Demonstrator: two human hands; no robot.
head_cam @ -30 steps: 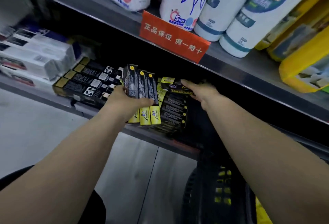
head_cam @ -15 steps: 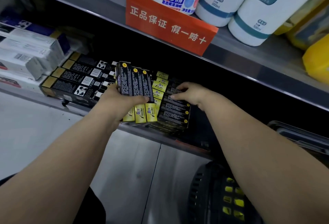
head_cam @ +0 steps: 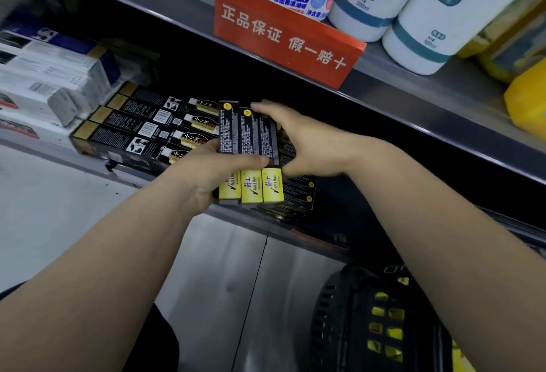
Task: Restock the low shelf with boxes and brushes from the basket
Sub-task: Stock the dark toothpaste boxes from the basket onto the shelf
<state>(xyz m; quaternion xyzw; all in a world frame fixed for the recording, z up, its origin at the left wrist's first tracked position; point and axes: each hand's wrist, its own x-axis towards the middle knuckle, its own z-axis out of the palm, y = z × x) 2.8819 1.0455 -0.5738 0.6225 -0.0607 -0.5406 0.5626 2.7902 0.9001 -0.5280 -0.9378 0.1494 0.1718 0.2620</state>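
Left hand (head_cam: 206, 170) wraps three black-and-yellow boxes (head_cam: 251, 138) side by side, thumb across their fronts, fingers behind. Bundle is upright, yellow ends down, just in front of the low shelf (head_cam: 260, 219).

Right hand (head_cam: 307, 141) sits at 3 o'clock of the bundle with its fingers nearly straight along the far end of the right-hand box and nothing gripped. Motion blur there makes it unclear whether the fingertips press or only hover.

A stack of matching boxes (head_cam: 298, 194) lies on the shelf at 5 o'clock of the bundle. Long black boxes (head_cam: 141, 126) fill the space at 9 o'clock. The basket (head_cam: 354, 327) is on the floor at 5 o'clock in the view.

Judgement: the step is seating the three boxes on the matching stack. Keep the left squeeze even so the middle box doesn't slip. Let the right hand square the ends, lower the bundle flat with edges flush, and avoid nudging the black row.
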